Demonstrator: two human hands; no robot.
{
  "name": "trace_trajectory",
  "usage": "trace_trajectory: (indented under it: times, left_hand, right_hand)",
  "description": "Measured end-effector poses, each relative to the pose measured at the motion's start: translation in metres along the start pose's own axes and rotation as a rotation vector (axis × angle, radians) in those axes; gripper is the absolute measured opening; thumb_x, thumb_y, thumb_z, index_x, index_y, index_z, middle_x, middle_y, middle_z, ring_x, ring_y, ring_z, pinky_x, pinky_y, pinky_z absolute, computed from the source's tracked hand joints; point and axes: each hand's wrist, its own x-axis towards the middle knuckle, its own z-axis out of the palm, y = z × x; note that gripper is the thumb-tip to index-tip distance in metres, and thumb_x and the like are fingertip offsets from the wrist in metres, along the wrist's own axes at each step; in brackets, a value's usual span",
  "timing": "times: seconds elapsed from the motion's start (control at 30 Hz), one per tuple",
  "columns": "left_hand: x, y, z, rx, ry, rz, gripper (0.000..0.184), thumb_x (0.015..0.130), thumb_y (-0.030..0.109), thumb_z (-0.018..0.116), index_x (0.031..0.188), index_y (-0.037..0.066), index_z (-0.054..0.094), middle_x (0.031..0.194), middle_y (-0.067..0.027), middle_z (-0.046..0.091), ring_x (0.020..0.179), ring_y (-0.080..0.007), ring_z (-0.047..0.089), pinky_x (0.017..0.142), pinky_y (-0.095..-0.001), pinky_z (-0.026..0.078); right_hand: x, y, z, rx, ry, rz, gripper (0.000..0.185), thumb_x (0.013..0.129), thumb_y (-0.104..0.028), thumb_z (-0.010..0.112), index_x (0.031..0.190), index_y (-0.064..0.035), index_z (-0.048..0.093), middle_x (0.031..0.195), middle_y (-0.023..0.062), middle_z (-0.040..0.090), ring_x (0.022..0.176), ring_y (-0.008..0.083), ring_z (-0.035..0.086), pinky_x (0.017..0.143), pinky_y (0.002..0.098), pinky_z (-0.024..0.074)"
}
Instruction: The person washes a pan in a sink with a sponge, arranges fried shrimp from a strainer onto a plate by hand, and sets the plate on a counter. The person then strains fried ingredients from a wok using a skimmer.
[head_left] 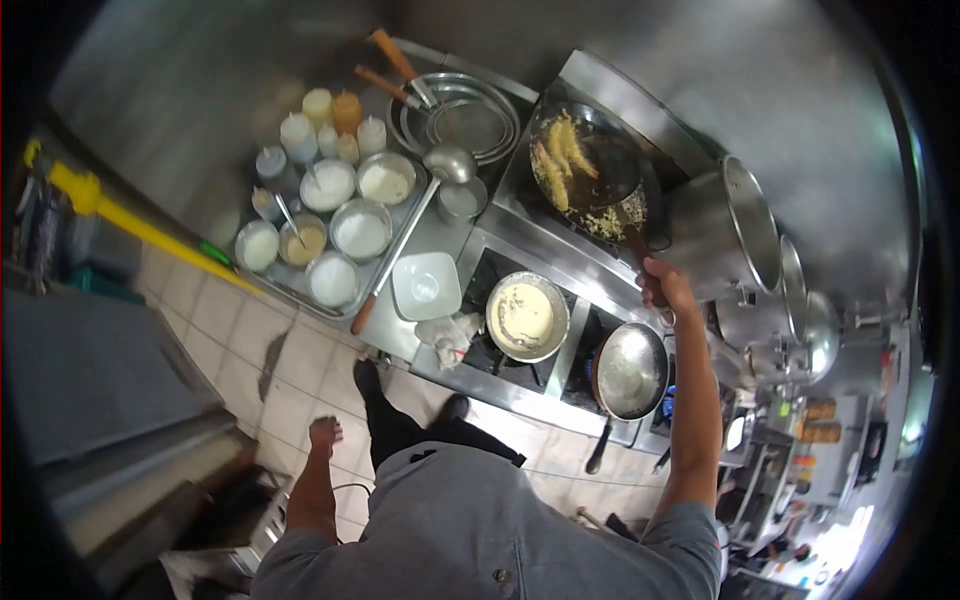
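Observation:
My right hand [668, 287] is closed round the brown handle of a long cooking tool [636, 241]. The tool's far end reaches the near side of a dark wok [644, 165], and its exact shape is hard to make out. Several long pieces of golden tempura [566, 150] lie in the wok, with loose batter crumbs [603, 222] near its front edge. My left hand [324, 434] hangs low beside my body above the floor, holding nothing, its fingers loosely bent and apart.
A pan of pale batter [524, 318] and a frying pan [630, 371] sit on burners. Tall pots [715, 225] stand right of the wok. On the left are a white bowl [427, 286], a long ladle [402, 250], sauce bottles [346, 112] and a tray [385, 262] of bowls.

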Motion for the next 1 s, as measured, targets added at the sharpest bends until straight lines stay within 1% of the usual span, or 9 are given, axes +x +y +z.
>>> trace_trajectory:
  times: [0.13,0.2,0.27,0.4,0.57,0.73,0.8,0.87,1.0]
  left_hand:
    - [-0.021,0.021,-0.066,0.160,0.025,-0.166,0.026,0.090,0.028,0.059,0.109,0.010,0.059,0.090,-0.0073,0.061,0.079,-0.0228,0.060,0.070,-0.0420,0.051]
    - [-0.043,0.051,-0.068,0.160,0.019,-0.141,0.010,0.090,0.019,0.056,0.087,0.010,0.058,0.071,-0.0041,0.056,0.059,-0.0192,0.057,0.055,-0.0379,0.048]
    - [-0.046,0.079,-0.068,0.209,-0.050,-0.104,0.011,0.091,0.021,0.056,0.086,0.011,0.057,0.070,-0.0041,0.055,0.059,-0.0191,0.056,0.057,-0.0384,0.048]
    - [-0.049,0.143,-0.062,0.229,-0.165,0.134,0.026,0.091,0.019,0.057,0.113,0.006,0.060,0.097,-0.0094,0.067,0.076,-0.0220,0.066,0.066,-0.0371,0.055]
    - [-0.045,0.187,-0.072,0.230,-0.221,0.254,0.027,0.091,0.017,0.059,0.114,0.005,0.059,0.097,-0.0101,0.067,0.077,-0.0213,0.066,0.063,-0.0335,0.055]
    - [-0.046,0.170,-0.102,0.253,-0.247,0.202,0.021,0.090,0.018,0.062,0.107,0.007,0.060,0.089,-0.0078,0.066,0.072,-0.0190,0.065,0.058,-0.0321,0.053]
    - [-0.026,0.150,-0.125,0.301,-0.252,0.157,0.020,0.089,0.021,0.063,0.104,0.007,0.061,0.087,-0.0067,0.065,0.069,-0.0185,0.064,0.057,-0.0337,0.052]
    - [0.002,0.134,-0.150,0.304,-0.336,-0.120,0.019,0.088,0.022,0.063,0.103,0.009,0.061,0.087,-0.0045,0.064,0.071,-0.0183,0.062,0.059,-0.0355,0.052]
    - [0.000,0.114,-0.176,0.187,-0.342,-0.083,0.017,0.089,0.022,0.061,0.101,0.010,0.061,0.086,-0.0023,0.064,0.074,-0.0184,0.062,0.061,-0.0365,0.050]
  right_hand:
    - [-0.008,0.011,0.037,0.309,-0.160,0.132,0.029,0.099,-0.025,0.052,0.101,0.0040,0.055,0.073,0.0027,0.055,0.048,0.0084,0.047,0.041,0.0241,0.0401]
    - [0.000,0.014,0.061,0.501,-0.189,0.119,0.027,0.100,-0.023,0.050,0.100,0.0039,0.054,0.072,0.0024,0.054,0.048,0.0087,0.046,0.041,0.0239,0.0405]
    - [0.010,0.012,0.084,0.605,-0.154,0.089,0.026,0.100,-0.022,0.048,0.098,0.0030,0.052,0.072,0.0027,0.054,0.048,0.0093,0.046,0.041,0.0241,0.0411]
    - [0.025,-0.001,0.119,0.920,-0.089,0.159,0.021,0.100,-0.018,0.045,0.091,0.0003,0.050,0.070,0.0048,0.053,0.049,0.0114,0.048,0.043,0.0251,0.0432]
    - [0.031,-0.002,0.135,0.632,0.056,0.149,0.021,0.098,-0.015,0.047,0.082,-0.0011,0.050,0.064,0.0070,0.054,0.048,0.0145,0.050,0.043,0.0274,0.0449]
    - [0.041,0.003,0.137,0.658,-0.016,0.149,0.023,0.098,-0.016,0.047,0.080,-0.0026,0.051,0.062,0.0081,0.055,0.047,0.0161,0.050,0.043,0.0290,0.0447]
    - [0.055,0.006,0.158,0.661,-0.007,0.045,0.021,0.098,-0.017,0.048,0.086,-0.0002,0.049,0.068,0.0081,0.056,0.050,0.0115,0.049,0.041,0.0231,0.0400]
    - [0.050,-0.005,0.171,0.660,0.007,0.023,0.022,0.099,-0.017,0.048,0.084,0.0001,0.049,0.068,0.0075,0.055,0.050,0.0125,0.048,0.042,0.0250,0.0405]
    - [0.059,0.001,0.167,0.941,-0.058,0.066,0.019,0.098,-0.016,0.049,0.087,0.0000,0.051,0.067,0.0074,0.055,0.049,0.0144,0.049,0.044,0.0301,0.0431]
